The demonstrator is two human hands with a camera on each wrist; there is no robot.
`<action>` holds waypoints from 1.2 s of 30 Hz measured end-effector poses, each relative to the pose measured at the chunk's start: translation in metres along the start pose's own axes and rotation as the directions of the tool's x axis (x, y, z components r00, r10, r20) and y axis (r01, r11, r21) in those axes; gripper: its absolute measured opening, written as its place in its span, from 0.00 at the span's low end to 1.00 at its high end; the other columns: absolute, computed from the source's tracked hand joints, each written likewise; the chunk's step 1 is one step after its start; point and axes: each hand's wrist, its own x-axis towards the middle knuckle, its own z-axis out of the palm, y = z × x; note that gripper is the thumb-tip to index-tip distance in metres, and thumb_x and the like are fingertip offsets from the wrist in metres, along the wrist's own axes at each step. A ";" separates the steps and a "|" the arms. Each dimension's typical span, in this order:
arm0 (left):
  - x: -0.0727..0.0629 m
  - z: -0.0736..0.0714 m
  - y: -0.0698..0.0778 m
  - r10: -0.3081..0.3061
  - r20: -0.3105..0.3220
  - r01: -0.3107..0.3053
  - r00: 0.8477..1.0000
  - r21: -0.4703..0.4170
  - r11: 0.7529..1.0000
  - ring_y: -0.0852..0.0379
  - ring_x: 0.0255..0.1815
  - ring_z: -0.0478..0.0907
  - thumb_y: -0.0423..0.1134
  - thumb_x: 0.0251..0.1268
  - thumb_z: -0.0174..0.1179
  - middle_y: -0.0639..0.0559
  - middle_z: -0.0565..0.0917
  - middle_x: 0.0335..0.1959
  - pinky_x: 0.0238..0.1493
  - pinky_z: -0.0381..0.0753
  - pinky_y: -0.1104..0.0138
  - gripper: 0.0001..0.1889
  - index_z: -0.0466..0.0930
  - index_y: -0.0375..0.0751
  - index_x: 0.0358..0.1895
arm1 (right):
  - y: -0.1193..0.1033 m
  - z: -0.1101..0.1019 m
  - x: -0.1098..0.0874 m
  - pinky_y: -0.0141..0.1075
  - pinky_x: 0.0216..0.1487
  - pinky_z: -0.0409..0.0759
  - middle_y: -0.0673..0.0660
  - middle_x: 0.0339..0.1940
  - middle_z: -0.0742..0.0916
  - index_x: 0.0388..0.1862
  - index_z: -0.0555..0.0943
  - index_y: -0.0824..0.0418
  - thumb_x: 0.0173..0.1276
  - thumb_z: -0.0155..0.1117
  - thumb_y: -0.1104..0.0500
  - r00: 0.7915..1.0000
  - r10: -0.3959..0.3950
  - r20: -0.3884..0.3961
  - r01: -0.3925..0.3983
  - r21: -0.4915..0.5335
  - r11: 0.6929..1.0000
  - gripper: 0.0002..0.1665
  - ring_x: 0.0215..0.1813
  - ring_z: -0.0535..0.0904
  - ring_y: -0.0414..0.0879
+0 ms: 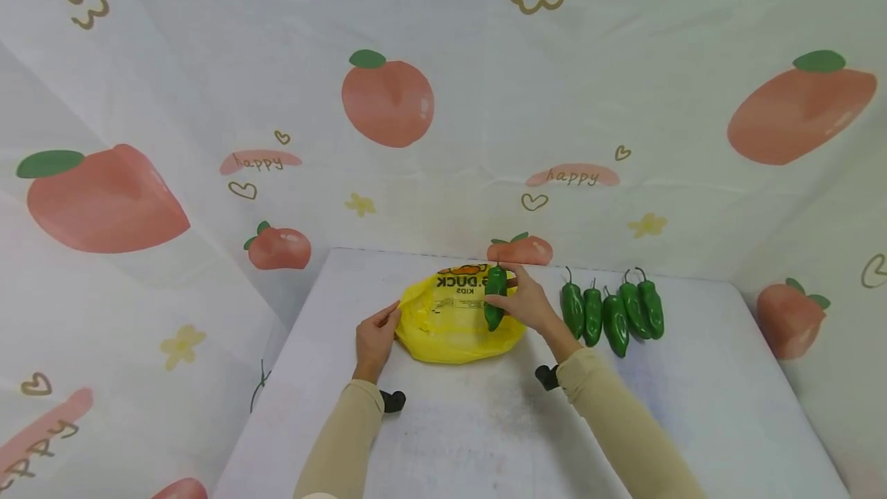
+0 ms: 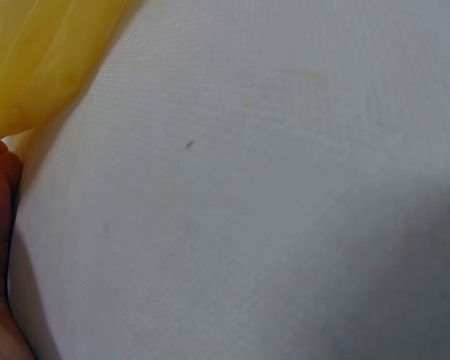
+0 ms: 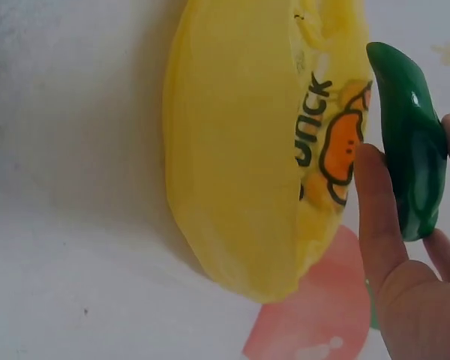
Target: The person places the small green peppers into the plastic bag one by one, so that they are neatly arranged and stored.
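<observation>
Holding a green pepper at a yellow bag

Thumb and fingers of the right hand point(image 1: 521, 302) are narrowed around one green pepper point(image 1: 495, 300), its stem uppermost in the head view. Just to the left of those fingers spreads the yellow bag point(image 1: 450, 349), mouth open, mirrored dark lettering on its far wall behind the pepper. Whether the pepper touches the plastic, I cannot tell. On the opposite side, the fingers of the left hand point(image 1: 376, 337) pinch the bag's left edge; the left wrist view catches only part of them, against the plastic. To the right of the right fingers, five more green peppers point(image 1: 615, 322) lie side by side, stems toward the printed backdrop point(image 1: 443, 206) that rises beyond both hands. Beneath the fingers is the white table point(image 1: 450, 445).
</observation>
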 end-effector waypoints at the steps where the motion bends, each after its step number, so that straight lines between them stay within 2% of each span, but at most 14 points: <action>1: 0.000 0.000 0.000 0.000 0.001 0.000 1.000 0.007 1.000 0.59 0.35 0.80 0.53 0.71 0.62 0.51 0.90 0.53 0.34 0.79 0.75 0.17 0.87 0.58 0.59 | 0.000 0.002 0.001 0.41 0.45 0.88 0.69 0.65 0.78 0.79 0.60 0.52 0.65 0.75 0.51 1.000 -0.001 -0.001 0.001 -0.002 1.000 0.49 0.51 0.84 0.56; 10: 0.001 -0.002 0.001 -0.027 0.016 0.026 1.000 0.028 0.999 0.57 0.37 0.81 0.54 0.71 0.62 0.53 0.90 0.50 0.36 0.81 0.73 0.17 0.86 0.61 0.59 | -0.002 0.024 0.006 0.42 0.51 0.87 0.66 0.63 0.81 0.79 0.62 0.50 0.64 0.75 0.47 0.999 -0.035 0.026 0.035 -0.010 0.999 0.49 0.55 0.82 0.55; 14: -0.001 -0.003 0.003 -0.036 0.018 0.036 0.999 0.036 0.999 0.56 0.38 0.80 0.55 0.72 0.61 0.54 0.90 0.51 0.38 0.80 0.73 0.17 0.86 0.62 0.59 | -0.006 0.031 0.007 0.44 0.55 0.84 0.64 0.62 0.81 0.79 0.63 0.52 0.64 0.75 0.46 0.999 -0.046 0.029 0.048 -0.045 0.998 0.49 0.57 0.80 0.54; 19: -0.003 -0.005 0.003 -0.035 0.018 0.034 0.999 0.046 0.998 0.56 0.38 0.80 0.54 0.72 0.61 0.53 0.90 0.51 0.38 0.80 0.73 0.17 0.85 0.62 0.60 | -0.009 0.038 0.007 0.44 0.54 0.84 0.64 0.60 0.82 0.78 0.64 0.53 0.64 0.75 0.48 0.998 -0.038 0.041 0.041 -0.069 0.997 0.47 0.55 0.80 0.54; 24: -0.004 -0.005 0.004 -0.025 0.012 0.025 1.000 0.033 0.999 0.56 0.38 0.80 0.52 0.72 0.61 0.53 0.90 0.50 0.37 0.79 0.73 0.16 0.86 0.61 0.59 | -0.010 0.045 0.008 0.43 0.52 0.85 0.65 0.60 0.84 0.78 0.66 0.55 0.64 0.75 0.49 0.996 -0.066 0.057 0.071 -0.096 0.993 0.46 0.55 0.82 0.54; 31: -0.006 -0.002 0.007 -0.019 0.008 0.018 1.000 0.043 0.999 0.56 0.41 0.79 0.52 0.72 0.61 0.53 0.90 0.52 0.38 0.79 0.73 0.16 0.86 0.60 0.59 | -0.007 0.057 0.011 0.41 0.48 0.86 0.66 0.61 0.83 0.78 0.66 0.54 0.65 0.74 0.51 0.996 -0.002 0.093 0.006 -0.044 0.999 0.44 0.49 0.83 0.52; 36: -0.005 0.000 0.007 -0.021 0.002 0.021 1.000 0.040 0.999 0.55 0.40 0.79 0.51 0.72 0.62 0.52 0.90 0.51 0.38 0.79 0.73 0.16 0.86 0.61 0.59 | -0.006 0.066 0.012 0.42 0.48 0.87 0.67 0.62 0.82 0.78 0.65 0.56 0.66 0.74 0.53 0.993 0.027 0.113 -0.028 0.003 1.000 0.45 0.49 0.83 0.52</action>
